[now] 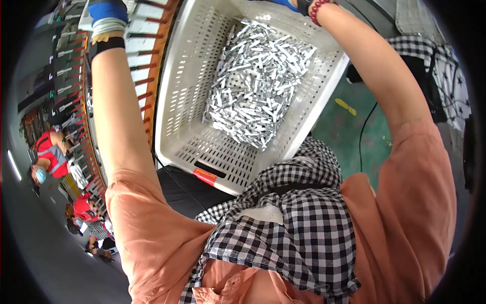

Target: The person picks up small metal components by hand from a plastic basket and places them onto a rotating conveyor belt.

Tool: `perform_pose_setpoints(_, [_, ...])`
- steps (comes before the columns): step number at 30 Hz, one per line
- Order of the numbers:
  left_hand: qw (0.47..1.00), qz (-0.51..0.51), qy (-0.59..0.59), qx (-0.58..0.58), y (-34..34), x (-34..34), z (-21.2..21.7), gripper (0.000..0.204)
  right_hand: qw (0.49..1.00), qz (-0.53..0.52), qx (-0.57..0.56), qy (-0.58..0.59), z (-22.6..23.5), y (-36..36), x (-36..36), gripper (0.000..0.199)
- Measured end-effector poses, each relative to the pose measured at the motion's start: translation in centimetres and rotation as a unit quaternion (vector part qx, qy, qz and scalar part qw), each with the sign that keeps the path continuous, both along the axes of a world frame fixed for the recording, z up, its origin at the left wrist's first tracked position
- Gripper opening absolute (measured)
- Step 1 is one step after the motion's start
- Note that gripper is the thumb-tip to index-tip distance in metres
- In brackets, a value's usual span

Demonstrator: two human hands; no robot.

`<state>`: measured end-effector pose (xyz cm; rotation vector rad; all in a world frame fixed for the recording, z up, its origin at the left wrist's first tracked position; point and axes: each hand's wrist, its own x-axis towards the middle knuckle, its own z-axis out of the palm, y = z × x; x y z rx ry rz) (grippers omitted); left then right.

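My left hand (107, 11), in a blue glove with a pale cuff, reaches to the top edge of the view beside the rack of orange-brown slats (147, 76). Its fingers are cut off by the edge. My right hand (302, 6), in a blue and dark glove with a red bead bracelet (315, 12) at the wrist, is by the far rim of a white plastic crate (177, 106). Only a part of it shows, and I cannot see whether it holds anything. Inside the crate lies a loose heap of small silvery metal parts (260, 76).
The crate stands in front of my checkered apron (288, 228), beside a dark surface (179, 190). To the right are a green floor (349, 131), a black cable (361, 137) and checkered cloth (412, 48). Several people in red vests (53, 154) work along the line at the left.
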<state>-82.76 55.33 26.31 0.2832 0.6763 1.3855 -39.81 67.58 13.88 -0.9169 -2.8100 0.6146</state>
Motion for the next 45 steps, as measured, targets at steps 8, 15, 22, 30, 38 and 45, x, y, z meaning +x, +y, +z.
perform_pose_setpoints(8, [0.824, 0.318, 0.468, -0.032, 1.7, 15.3, -5.3, 0.031, 0.998, -0.029, 0.005, -0.059, -1.2, 0.6, 2.3, 0.041])
perform_pose_setpoints(15, [0.787, 0.233, 0.571, -0.027, -5.2, 11.0, -2.3, 0.035, 1.000, 0.017, 0.006, -0.015, 0.1, -0.4, 0.1, 0.042])
perform_pose_setpoints(22, [0.621, 0.137, 0.768, -0.076, -8.2, 14.0, -0.7, 0.026, 1.000, 0.015, -0.001, -0.014, -0.5, 1.2, -0.2, 0.046])
perform_pose_setpoints(30, [0.708, -0.068, 0.698, 0.078, -14.5, 23.0, -2.6, 0.035, 0.998, 0.038, 0.037, -0.035, -8.4, 5.1, 1.6, 0.033])
perform_pose_setpoints(38, [0.776, 0.454, 0.437, 0.032, -6.8, 11.6, 0.0, 0.034, 1.000, 0.006, -0.019, 0.006, -0.6, 0.5, 1.6, 0.038])
perform_pose_setpoints(45, [0.768, 0.245, 0.586, -0.089, -5.5, 12.2, -3.1, 0.048, 0.999, -0.001, -0.040, 0.000, -0.9, 0.5, 0.2, 0.037])
